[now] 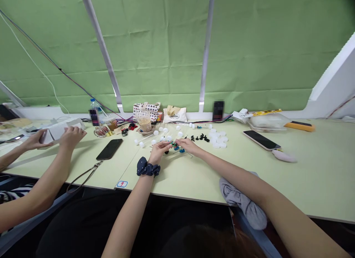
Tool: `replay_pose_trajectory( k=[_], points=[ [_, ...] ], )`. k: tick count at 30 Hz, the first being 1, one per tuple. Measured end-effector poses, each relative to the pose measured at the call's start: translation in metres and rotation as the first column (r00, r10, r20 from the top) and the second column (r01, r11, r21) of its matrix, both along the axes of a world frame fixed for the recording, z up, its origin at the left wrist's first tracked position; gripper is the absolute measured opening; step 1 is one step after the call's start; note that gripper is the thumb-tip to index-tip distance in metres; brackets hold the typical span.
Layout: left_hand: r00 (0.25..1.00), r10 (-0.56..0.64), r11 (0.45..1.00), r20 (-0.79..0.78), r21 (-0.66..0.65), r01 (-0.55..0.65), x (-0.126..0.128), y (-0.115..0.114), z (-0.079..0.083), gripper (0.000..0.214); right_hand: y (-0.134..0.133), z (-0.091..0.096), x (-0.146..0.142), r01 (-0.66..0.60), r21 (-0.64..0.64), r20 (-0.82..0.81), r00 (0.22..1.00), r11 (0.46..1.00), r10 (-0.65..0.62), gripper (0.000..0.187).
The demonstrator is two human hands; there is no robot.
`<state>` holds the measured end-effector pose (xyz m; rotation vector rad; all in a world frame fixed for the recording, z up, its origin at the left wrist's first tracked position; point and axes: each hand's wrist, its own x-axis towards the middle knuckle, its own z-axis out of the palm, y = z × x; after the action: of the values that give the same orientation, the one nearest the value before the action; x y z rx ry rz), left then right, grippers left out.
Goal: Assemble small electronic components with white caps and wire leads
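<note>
Over the middle of the table, my left hand [159, 151], with a dark dotted scrunchie [148, 167] at its wrist, has its fingers closed at a small green piece [173, 143]. Opposite it, my right hand [189, 146] pinches at the same piece from the other side; its exact kind is too small to tell. Small blue parts [181, 150] show just below my fingers. White round caps [219, 139] and black small parts [202, 138] lie to the right of my hands. Clear tubes with white ends [146, 138] are spread behind and to the left.
A phone [109, 149] with a strap and a cup of drink [144, 122] stand left of me. A co-worker's hands [71, 136] hold a white box [59, 130] at far left. At right are another phone [262, 140], a plastic container [269, 122] and a grey cloth [242, 202].
</note>
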<state>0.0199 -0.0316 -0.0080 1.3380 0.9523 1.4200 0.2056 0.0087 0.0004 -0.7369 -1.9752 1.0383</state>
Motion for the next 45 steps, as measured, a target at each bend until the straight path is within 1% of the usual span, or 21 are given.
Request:
replay_pose_trajectory(
  k=[3,6,8,11,15,18,20,23,25,28,30,32,34,37,40,43,45],
  points=[
    [1.0,0.012,1.0,-0.014,-0.002,-0.012,0.0,-0.001,0.001,0.037,-0.001,0.0,0.0,0.024,0.003,-0.022,0.999,1.0,-0.024,0.043],
    [0.999,-0.002,1.0,-0.033,0.005,0.003,0.0,-0.001,0.001,0.038,0.0,0.0,0.0,-0.019,-0.023,0.006,1.0,1.0,0.019,0.05],
    [0.999,0.002,1.0,-0.035,0.01,-0.002,0.0,-0.001,0.001,0.039,0.0,0.001,0.0,-0.011,-0.042,0.015,1.0,0.999,0.012,0.055],
    [0.999,0.011,1.0,-0.039,0.013,-0.01,0.0,0.0,0.0,0.039,-0.001,0.002,0.0,0.014,-0.044,0.007,1.0,0.999,-0.014,0.051],
    [0.999,-0.001,1.0,-0.039,0.012,0.001,-0.001,0.001,-0.001,0.037,-0.005,0.005,0.0,-0.007,-0.056,0.005,1.0,0.998,0.007,0.055],
    [1.0,0.007,1.0,-0.024,0.011,-0.007,-0.001,0.001,-0.001,0.037,-0.008,0.007,0.0,0.024,-0.03,-0.049,0.998,0.999,-0.025,0.048],
    [1.0,-0.003,1.0,-0.027,0.007,0.004,-0.001,0.0,-0.001,0.037,-0.008,0.008,0.0,0.025,-0.017,-0.047,0.999,1.0,-0.026,0.046],
    [0.999,-0.018,1.0,-0.038,0.004,0.018,-0.001,0.0,0.0,0.037,-0.007,0.008,0.001,0.001,-0.055,0.009,1.0,0.999,-0.001,0.051],
    [0.999,-0.006,1.0,-0.04,0.008,0.007,-0.001,0.0,0.0,0.038,-0.006,0.007,0.001,0.006,-0.078,0.016,1.0,0.997,-0.005,0.055],
    [1.0,0.007,1.0,-0.028,0.015,-0.007,-0.001,0.0,-0.001,0.039,-0.006,0.007,0.001,0.036,-0.04,-0.006,0.999,0.999,-0.037,0.05],
    [1.0,-0.006,1.0,-0.029,0.013,0.006,-0.001,0.001,-0.002,0.039,-0.007,0.008,0.001,0.023,-0.017,0.008,1.0,1.0,-0.023,0.048],
    [0.999,-0.014,1.0,-0.029,0.011,0.015,-0.002,0.002,-0.003,0.038,-0.008,0.009,0.001,0.002,-0.022,0.033,0.999,1.0,-0.002,0.051],
    [1.0,-0.009,1.0,-0.019,0.011,0.01,-0.002,0.002,-0.003,0.036,-0.008,0.009,0.002,0.008,-0.02,0.031,0.999,1.0,-0.007,0.052],
    [1.0,-0.002,1.0,-0.012,0.007,0.002,-0.001,0.002,-0.002,0.036,-0.008,0.008,0.001,0.03,-0.013,0.008,1.0,0.999,-0.03,0.047],
    [0.999,-0.003,1.0,-0.041,-0.002,0.003,-0.001,0.0,0.0,0.039,-0.007,0.006,0.001,0.013,-0.01,0.023,1.0,1.0,-0.013,0.043],
    [0.995,0.012,1.0,-0.103,0.007,-0.011,0.001,-0.003,0.002,0.037,-0.008,0.007,0.002,0.068,0.033,0.012,0.998,0.997,-0.069,0.042],
    [0.99,0.018,0.999,-0.141,0.039,-0.013,0.003,-0.005,0.004,0.033,-0.011,0.01,0.003,0.136,0.117,0.014,0.99,0.984,-0.138,0.049]
  ],
)
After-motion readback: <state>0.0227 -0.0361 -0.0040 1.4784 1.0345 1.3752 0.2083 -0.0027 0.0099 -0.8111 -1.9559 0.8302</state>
